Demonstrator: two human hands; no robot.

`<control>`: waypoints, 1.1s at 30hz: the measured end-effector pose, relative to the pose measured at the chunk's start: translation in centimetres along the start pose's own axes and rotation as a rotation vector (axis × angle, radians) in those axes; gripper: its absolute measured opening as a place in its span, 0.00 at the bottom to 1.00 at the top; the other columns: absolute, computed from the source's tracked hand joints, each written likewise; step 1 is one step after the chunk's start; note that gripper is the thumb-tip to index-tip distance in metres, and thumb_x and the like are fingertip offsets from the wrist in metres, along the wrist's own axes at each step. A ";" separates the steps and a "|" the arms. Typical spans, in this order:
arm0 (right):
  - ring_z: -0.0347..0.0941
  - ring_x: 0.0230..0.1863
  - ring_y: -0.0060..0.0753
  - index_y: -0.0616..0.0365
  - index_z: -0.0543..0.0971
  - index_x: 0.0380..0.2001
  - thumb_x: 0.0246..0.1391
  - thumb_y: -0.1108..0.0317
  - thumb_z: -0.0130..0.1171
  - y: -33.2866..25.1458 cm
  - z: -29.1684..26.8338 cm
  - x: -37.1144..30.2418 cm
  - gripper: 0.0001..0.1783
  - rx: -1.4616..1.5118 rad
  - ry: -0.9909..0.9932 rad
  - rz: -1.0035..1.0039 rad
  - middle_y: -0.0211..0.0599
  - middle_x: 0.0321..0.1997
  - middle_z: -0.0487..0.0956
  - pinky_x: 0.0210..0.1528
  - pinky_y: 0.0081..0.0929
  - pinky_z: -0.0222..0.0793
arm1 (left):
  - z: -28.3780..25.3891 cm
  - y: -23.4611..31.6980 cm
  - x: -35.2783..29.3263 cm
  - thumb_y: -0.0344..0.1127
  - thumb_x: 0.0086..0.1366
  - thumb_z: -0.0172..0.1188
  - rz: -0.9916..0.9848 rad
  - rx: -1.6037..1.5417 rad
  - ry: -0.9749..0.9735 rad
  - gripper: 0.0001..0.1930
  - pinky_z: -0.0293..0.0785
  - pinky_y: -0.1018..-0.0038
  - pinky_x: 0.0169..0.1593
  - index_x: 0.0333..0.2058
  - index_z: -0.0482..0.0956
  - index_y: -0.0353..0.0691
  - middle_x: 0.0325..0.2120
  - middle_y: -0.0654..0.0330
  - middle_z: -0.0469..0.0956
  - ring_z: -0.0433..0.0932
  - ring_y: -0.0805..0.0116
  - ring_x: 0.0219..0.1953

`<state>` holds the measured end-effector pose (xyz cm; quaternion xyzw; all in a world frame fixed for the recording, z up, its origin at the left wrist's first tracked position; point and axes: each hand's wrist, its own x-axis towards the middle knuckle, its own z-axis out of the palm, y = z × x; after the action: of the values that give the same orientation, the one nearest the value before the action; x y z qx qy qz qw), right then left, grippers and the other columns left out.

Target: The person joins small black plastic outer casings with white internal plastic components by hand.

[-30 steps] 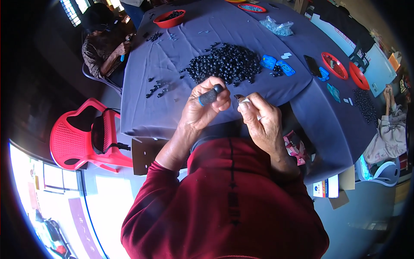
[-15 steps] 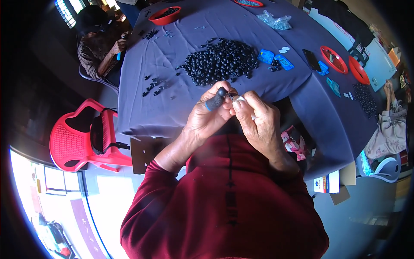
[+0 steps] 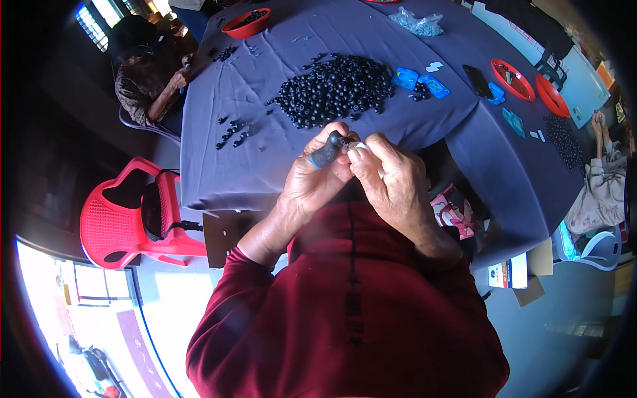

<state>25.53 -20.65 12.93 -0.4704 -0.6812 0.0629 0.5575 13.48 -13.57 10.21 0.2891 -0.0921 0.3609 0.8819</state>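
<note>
My left hand (image 3: 313, 179) is closed, with a dark, blue-edged finger cot (image 3: 324, 156) on its thumb. Pinched at its fingertips is a small round black part (image 3: 336, 138). My right hand (image 3: 390, 174) is closed too, its thumb and fingers around a small white piece (image 3: 357, 145) held right up to the black part. Fingers hide most of where the two meet. Beyond my hands, a large heap of similar black parts (image 3: 335, 89) lies on the grey-covered table (image 3: 279, 152).
Red bowls stand at the far left (image 3: 247, 25) and the right (image 3: 512, 79). Blue flat packs (image 3: 434, 86), a phone (image 3: 476, 81) and a clear bag (image 3: 418, 23) lie on the table. One person (image 3: 149, 79) sits left, another (image 3: 600, 186) right. A red chair (image 3: 129, 215) is at left.
The black part has turned slightly at my left fingertips, and my right hand has shifted a little. At left, the other person's hands have moved.
</note>
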 end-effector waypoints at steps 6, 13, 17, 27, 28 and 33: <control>0.69 0.17 0.40 0.62 0.68 0.22 0.54 0.64 0.51 -0.1 0.0 0.1 0.13 -0.028 0.000 0.014 0.43 0.17 0.70 0.18 0.29 0.60 | -0.3 0.1 0.0 0.30 0.51 0.61 0.002 -0.005 -0.035 0.16 0.65 0.76 0.44 0.38 0.69 0.37 0.31 0.62 0.69 0.70 0.74 0.34; 0.67 0.16 0.41 0.62 0.67 0.22 0.53 0.65 0.51 -0.2 -0.4 0.2 0.12 -0.008 -0.019 0.021 0.43 0.16 0.69 0.18 0.29 0.60 | -0.2 0.1 0.0 0.30 0.51 0.61 0.013 0.044 -0.009 0.16 0.65 0.76 0.45 0.39 0.69 0.36 0.33 0.62 0.70 0.70 0.73 0.36; 0.66 0.15 0.36 0.62 0.67 0.22 0.52 0.66 0.52 -0.3 -0.1 0.1 0.12 -0.004 -0.089 0.034 0.44 0.15 0.68 0.18 0.29 0.59 | -0.7 0.1 -0.1 0.31 0.53 0.60 0.018 0.104 0.006 0.15 0.65 0.76 0.44 0.39 0.69 0.36 0.32 0.63 0.69 0.69 0.74 0.35; 0.75 0.25 0.22 0.65 0.69 0.25 0.54 0.66 0.51 0.3 0.0 0.3 0.11 0.348 0.028 0.161 0.37 0.23 0.77 0.25 0.19 0.68 | -0.1 0.1 -0.3 0.36 0.54 0.58 -0.099 -0.089 0.106 0.14 0.63 0.74 0.37 0.37 0.73 0.33 0.27 0.62 0.69 0.65 0.73 0.30; 0.74 0.24 0.22 0.64 0.69 0.25 0.52 0.65 0.54 0.3 -0.2 0.4 0.12 0.212 0.036 0.125 0.37 0.23 0.77 0.24 0.19 0.68 | 0.0 0.0 -0.4 0.36 0.54 0.58 -0.102 -0.089 0.105 0.14 0.63 0.74 0.37 0.37 0.73 0.33 0.27 0.62 0.69 0.65 0.73 0.30; 0.69 0.19 0.19 0.62 0.68 0.26 0.44 0.64 0.63 0.5 0.0 0.7 0.16 0.073 0.055 0.019 0.34 0.20 0.74 0.22 0.19 0.65 | -1.3 -0.5 -0.9 0.36 0.53 0.59 -0.118 -0.106 0.125 0.14 0.66 0.70 0.45 0.36 0.75 0.35 0.35 0.59 0.74 0.70 0.66 0.40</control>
<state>25.91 -19.83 13.12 -0.4577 -0.6583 0.0801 0.5923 13.07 -13.66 8.63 0.2241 -0.0385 0.3202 0.9197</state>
